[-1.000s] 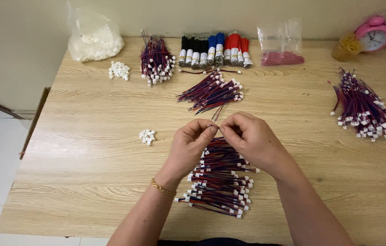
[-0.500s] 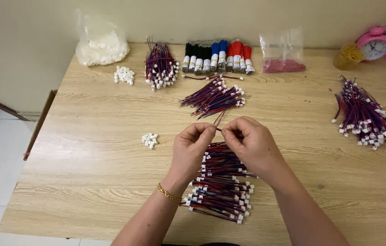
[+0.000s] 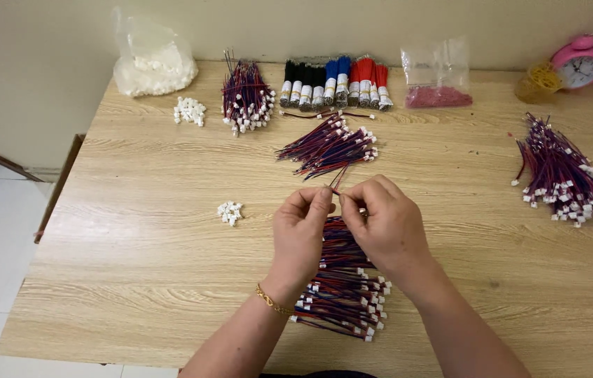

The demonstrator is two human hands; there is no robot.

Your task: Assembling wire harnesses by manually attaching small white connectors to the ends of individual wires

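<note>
While we look down at the middle of the worktop [image 3: 135,294], we see a thin red-and-blue wire [image 3: 339,179] pinched between both hands, its free end slanting away toward one o'clock. Our left hand [image 3: 302,234] and right hand [image 3: 380,224] are drawn together with fingertips meeting on the wire's near end, so neither is nearer than the other; whether a small connector sits between the fingers we cannot tell. Directly beneath the hands, toward six o'clock, lies a heap of finished wires [image 3: 342,297] with white plugs. At twelve o'clock, just beyond the wire's tip, rests a loose wire bundle [image 3: 328,145]. A small cluster of white plugs [image 3: 230,212] sits at nine o'clock, near the left hand. Well apart at three o'clock lies another wire pile [image 3: 562,175].
</note>
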